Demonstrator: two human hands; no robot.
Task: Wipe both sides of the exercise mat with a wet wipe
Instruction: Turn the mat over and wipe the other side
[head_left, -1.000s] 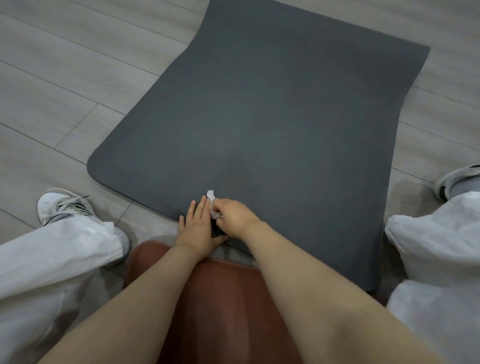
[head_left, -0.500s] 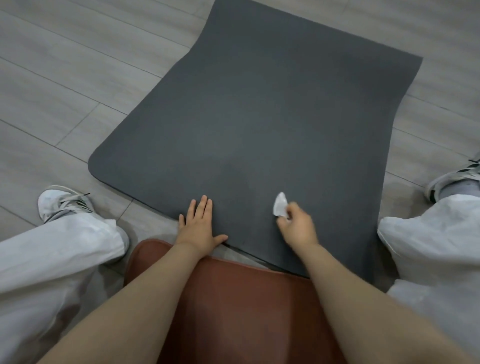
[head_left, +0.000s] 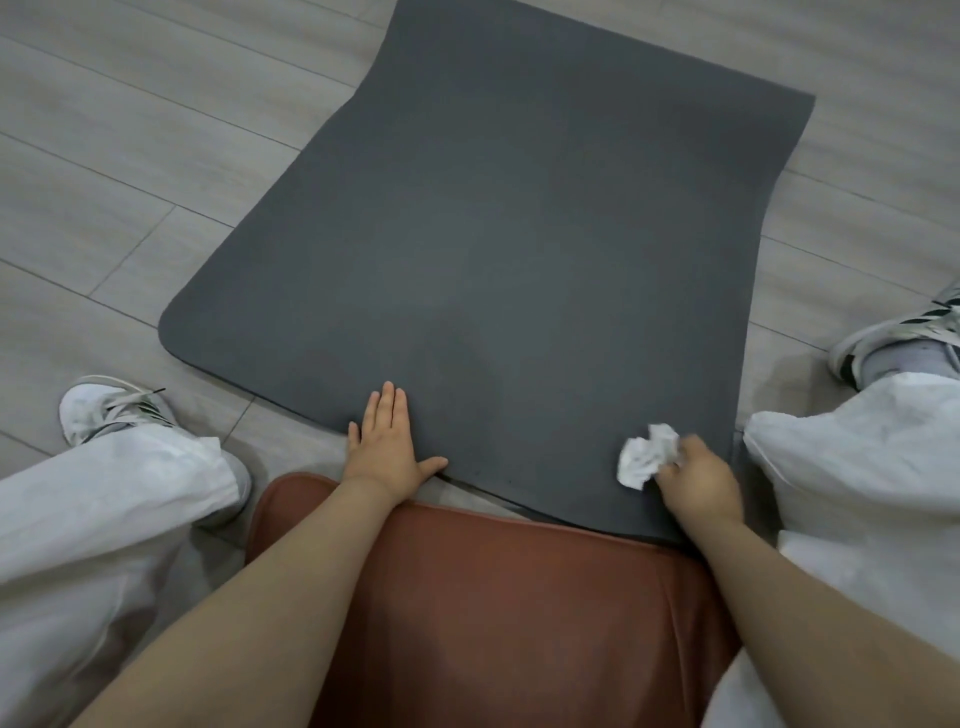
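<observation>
Pale grey wood-look plank floor (head_left: 156, 171); a reddish-brown leather seat (head_left: 509, 613) fills the near foreground

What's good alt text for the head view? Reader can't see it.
Seen from above, a seated person's right hand grips a crumpled white wet wipe on the near right corner of a dark grey exercise mat, while the left hand presses flat on the mat's near edge. The mat lies on a grey plank floor between white-trousered legs.

A dark grey mat (head_left: 519, 249) lies flat on the floor, with a crumpled white wipe (head_left: 645, 461) at its near right corner.
</observation>
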